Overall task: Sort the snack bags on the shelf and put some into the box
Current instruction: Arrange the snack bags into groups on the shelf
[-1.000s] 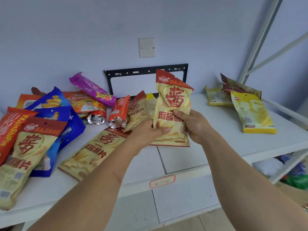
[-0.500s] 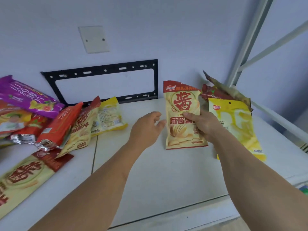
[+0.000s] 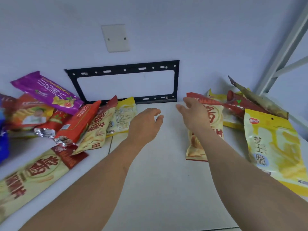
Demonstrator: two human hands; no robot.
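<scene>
A cream and red Majiang chip bag [image 3: 215, 114] lies flat on the white shelf [image 3: 160, 172], right of centre, beside a large yellow bag [image 3: 273, 147]. My right hand [image 3: 194, 114] hovers just above that chip bag with fingers spread and holds nothing. My left hand [image 3: 144, 125] hangs over the bare middle of the shelf, fingers loosely curled and empty. A heap of snack bags fills the left: a purple bag [image 3: 48, 93], a red bag [image 3: 78, 122], another Majiang bag [image 3: 96, 129] and a long one [image 3: 33, 174] at the front left. No box is in view.
A black metal bracket [image 3: 126, 70] and a white blank plate [image 3: 115, 38] sit on the back wall. Crumpled red and brown bags [image 3: 246, 102] lie at the back right by the white shelf post [image 3: 281, 52]. A blue bag [image 3: 3, 144] shows at the left edge.
My right hand has laid the Majiang bag down beside the yellow bag and let go of it. My left hand released it earlier and drifted left. The view has moved closer.
</scene>
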